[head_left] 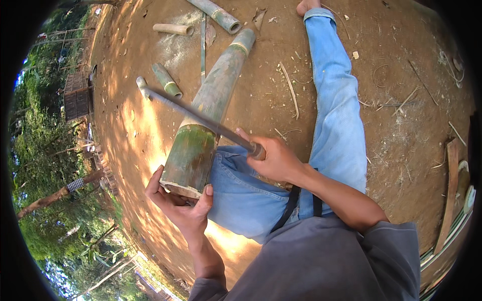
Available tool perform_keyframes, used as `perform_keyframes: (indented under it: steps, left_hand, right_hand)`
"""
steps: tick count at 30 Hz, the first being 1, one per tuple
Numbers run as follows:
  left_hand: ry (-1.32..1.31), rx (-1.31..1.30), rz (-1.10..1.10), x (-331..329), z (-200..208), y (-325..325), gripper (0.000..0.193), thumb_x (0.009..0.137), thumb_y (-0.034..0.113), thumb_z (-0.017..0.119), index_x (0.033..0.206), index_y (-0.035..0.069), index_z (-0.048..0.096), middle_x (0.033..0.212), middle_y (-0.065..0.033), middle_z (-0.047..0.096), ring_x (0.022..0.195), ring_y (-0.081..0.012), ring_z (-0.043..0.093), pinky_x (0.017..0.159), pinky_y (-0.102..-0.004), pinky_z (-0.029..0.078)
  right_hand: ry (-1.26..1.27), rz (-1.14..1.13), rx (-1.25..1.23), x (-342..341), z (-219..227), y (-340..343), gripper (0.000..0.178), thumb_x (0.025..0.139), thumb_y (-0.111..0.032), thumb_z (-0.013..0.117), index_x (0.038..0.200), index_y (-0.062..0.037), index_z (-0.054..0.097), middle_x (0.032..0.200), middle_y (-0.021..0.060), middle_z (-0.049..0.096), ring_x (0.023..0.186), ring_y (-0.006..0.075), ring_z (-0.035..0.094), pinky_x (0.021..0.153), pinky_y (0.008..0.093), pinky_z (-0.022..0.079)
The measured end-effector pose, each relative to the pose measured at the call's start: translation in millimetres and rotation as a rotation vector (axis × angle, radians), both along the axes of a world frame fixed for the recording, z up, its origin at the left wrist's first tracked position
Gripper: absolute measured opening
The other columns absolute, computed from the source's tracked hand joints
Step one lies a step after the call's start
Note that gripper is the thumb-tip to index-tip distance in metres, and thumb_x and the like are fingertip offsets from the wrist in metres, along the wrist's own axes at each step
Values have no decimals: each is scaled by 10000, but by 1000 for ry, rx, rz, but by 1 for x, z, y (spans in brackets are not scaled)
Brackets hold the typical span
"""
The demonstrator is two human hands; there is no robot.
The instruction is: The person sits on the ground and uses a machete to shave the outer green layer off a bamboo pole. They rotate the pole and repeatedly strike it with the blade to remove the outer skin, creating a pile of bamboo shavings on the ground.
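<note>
A thick green bamboo pole (190, 155) slants away from me, its cut near end by my left thigh. My left hand (185, 209) grips the rim of that end, thumb on the right and fingers on the left. My right hand (278, 159) is closed round the handle of a machete (201, 116). The dark blade crosses above the pole near a pale node ring and points to the upper left. Whether its edge touches the bamboo I cannot tell.
Short bamboo pieces (167, 80) and another bamboo tube (218, 16) lie on the brown dirt ground (261, 95) beyond. My jeans leg (334, 110) stretches ahead on the right. Thin strips and shavings are scattered about. A wooden plank (451, 195) lies at the far right.
</note>
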State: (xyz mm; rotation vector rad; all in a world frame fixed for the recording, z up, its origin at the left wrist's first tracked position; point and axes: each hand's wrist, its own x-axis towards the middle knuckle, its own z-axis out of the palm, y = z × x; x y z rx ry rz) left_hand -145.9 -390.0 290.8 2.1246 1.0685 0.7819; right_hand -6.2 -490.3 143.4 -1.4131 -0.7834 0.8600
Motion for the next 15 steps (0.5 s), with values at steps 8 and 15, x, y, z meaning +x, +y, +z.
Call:
perform_keyframes:
  steps: [8,15]
  left_hand:
    - [183,-22,-41,-6,8,7,995,631,271,942,1414,99,353,1292,-134,442,1128,-244,558,800,-295,562]
    - [145,45,-123,-7,7,16,963,597,202,949,1386,98,406,1331,-94,440,846,-105,612,505,-168,474]
  right_hand:
    - [90,-39,-83,4,-9,7,225,784,-157,730,954,-29,657,607,170,604,555,310,639,571,410,477]
    - [78,59,-2,11,-3,2,228,785,-139,721,960,-15,645,614,190,597,545,310,631,564,398,472]
